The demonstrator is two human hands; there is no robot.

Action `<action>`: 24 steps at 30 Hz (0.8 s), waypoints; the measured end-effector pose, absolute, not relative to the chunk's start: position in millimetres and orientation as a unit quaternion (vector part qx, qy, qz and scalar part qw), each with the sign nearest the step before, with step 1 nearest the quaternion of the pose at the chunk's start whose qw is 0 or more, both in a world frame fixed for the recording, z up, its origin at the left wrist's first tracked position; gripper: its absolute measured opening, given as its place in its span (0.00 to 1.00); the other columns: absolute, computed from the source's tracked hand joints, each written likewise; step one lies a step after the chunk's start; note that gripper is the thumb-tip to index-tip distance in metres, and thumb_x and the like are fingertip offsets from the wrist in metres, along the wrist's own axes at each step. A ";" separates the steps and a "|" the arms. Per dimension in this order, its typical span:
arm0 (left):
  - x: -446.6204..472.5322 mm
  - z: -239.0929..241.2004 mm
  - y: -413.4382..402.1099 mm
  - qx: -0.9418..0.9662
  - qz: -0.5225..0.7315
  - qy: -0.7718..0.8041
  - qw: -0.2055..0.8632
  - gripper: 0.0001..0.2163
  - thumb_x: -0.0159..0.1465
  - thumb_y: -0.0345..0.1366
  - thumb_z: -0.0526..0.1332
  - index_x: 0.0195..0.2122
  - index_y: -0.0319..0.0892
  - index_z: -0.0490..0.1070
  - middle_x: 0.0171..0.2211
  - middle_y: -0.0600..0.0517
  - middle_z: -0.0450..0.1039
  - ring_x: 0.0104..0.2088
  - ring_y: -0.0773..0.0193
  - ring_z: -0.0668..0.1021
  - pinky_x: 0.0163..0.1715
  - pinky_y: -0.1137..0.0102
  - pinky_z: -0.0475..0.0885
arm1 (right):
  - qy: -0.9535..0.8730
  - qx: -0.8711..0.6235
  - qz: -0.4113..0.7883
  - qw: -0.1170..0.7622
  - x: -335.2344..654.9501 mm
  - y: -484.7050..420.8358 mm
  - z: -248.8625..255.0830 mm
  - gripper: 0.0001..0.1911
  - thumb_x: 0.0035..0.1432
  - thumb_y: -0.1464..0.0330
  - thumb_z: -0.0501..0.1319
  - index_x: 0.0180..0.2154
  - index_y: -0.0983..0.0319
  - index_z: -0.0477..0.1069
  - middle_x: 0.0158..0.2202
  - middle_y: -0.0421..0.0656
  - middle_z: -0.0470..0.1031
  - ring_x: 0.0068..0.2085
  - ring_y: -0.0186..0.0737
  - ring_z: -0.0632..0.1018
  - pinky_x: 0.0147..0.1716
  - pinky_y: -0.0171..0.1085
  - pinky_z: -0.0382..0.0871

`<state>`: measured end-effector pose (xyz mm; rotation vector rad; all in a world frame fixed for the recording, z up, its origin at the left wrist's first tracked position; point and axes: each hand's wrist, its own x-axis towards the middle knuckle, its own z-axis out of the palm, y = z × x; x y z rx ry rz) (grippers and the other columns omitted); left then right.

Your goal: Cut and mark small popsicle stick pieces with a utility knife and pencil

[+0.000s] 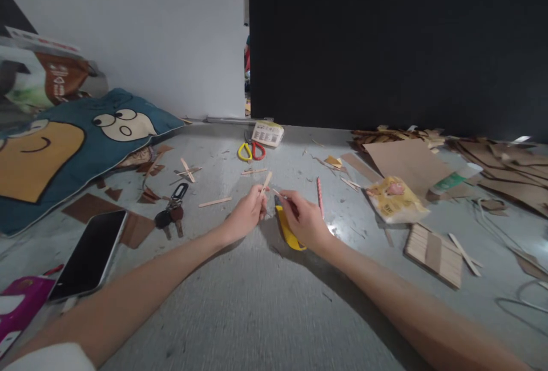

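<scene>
My left hand (247, 213) is closed, pinching a thin wooden craft stick (266, 182) that points up and away. My right hand (302, 218) is wrapped round a yellow utility knife (287, 229), its tip aimed at the stick close to my left fingertips. Both hands hover just above the grey floor (257, 302) in the middle of the view. A pink pencil (319, 195) lies right beside my right hand.
Loose sticks (215, 202), keys (171, 211) and a black phone (89, 254) lie to the left, with a blue cushion (64, 148) behind. Yellow-and-red scissors (250, 150) sit farther back. At the right are a stick panel (434, 254), a yellow packet (396, 198) and cardboard pieces (411, 162).
</scene>
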<state>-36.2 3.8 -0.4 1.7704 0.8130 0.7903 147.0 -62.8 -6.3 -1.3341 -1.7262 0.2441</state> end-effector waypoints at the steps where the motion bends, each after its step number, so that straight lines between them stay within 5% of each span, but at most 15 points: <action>1: -36.1 -0.5 2.6 0.743 0.317 0.332 0.487 0.10 0.77 0.44 0.48 0.48 0.45 0.63 0.28 0.59 0.63 0.24 0.67 0.69 0.27 0.71 0.65 | -0.698 -0.533 0.104 0.467 143.8 -64.5 -8.0 0.15 0.74 0.60 0.53 0.47 0.60 0.74 0.28 0.41 0.78 0.25 0.35 0.76 0.28 0.32 0.66; 8: -35.2 4.2 -7.2 0.780 0.282 0.348 0.436 0.11 0.77 0.39 0.46 0.51 0.44 0.64 0.28 0.58 0.68 0.26 0.65 0.72 0.31 0.69 0.68 | -0.658 -0.555 0.159 0.483 138.8 -71.7 -5.0 0.15 0.71 0.57 0.57 0.37 0.60 0.74 0.19 0.32 0.63 0.18 0.30 0.63 0.21 0.31 0.56; 24: -35.6 11.1 -14.9 0.803 0.246 0.383 0.384 0.11 0.76 0.34 0.49 0.55 0.44 0.65 0.31 0.54 0.75 0.31 0.62 0.77 0.34 0.68 0.69 | -0.609 -0.562 0.287 0.480 134.5 -77.2 8.8 0.19 0.68 0.57 0.57 0.32 0.62 0.77 0.24 0.41 0.74 0.24 0.34 0.70 0.24 0.33 0.61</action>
